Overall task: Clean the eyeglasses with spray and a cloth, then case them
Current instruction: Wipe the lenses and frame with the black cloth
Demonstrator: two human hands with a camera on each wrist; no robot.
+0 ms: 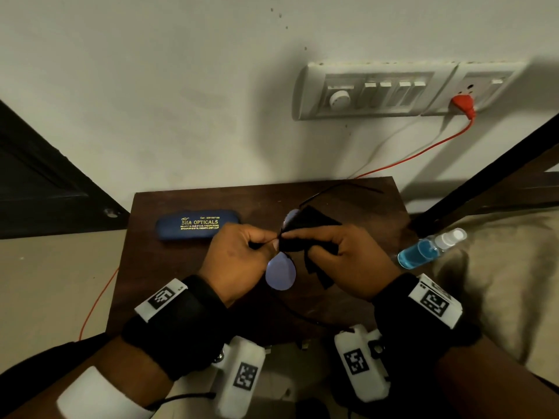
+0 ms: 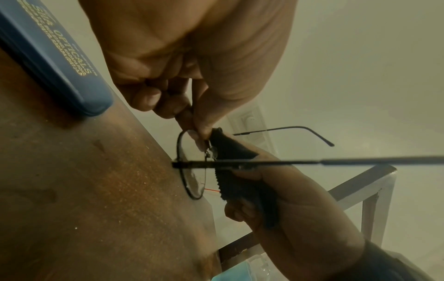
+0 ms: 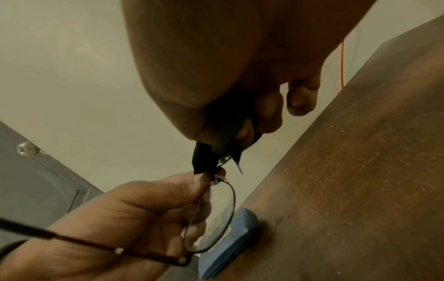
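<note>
Both of my hands are meeting above the middle of the small wooden table (image 1: 187, 285). My left hand (image 1: 239, 261) is pinching the eyeglasses (image 1: 279, 272) at the bridge between thumb and forefinger, the other fingers curled in loosely. My right hand (image 1: 348, 258) is gripping a black cloth (image 1: 314, 225), its fingers folded round it and pressing it over the far lens, so only a sliver of that lens is showing.

These glasses are thin dark wire with round lenses, and the near lens is catching a pale bluish sheen in the head view. They are hanging clear of the table, turned so that their long axis is running away from me, one lens nearer my body and the other nearer the wall (image 1: 151, 101). Both arms are unfolded: one slim arm is reaching out past the cloth toward the table's back edge, the other is trailing back below my wrists. That cloth is soft and matte, with a pinked, zigzag edge.

To the left of the table's middle a blue oblong case (image 1: 198, 228) with rounded ends and gold lettering is lying closed and flat. Off the table's right edge a clear spray bottle (image 1: 429, 247) of blue liquid is lying on its side on beige fabric (image 1: 499, 282).
</note>
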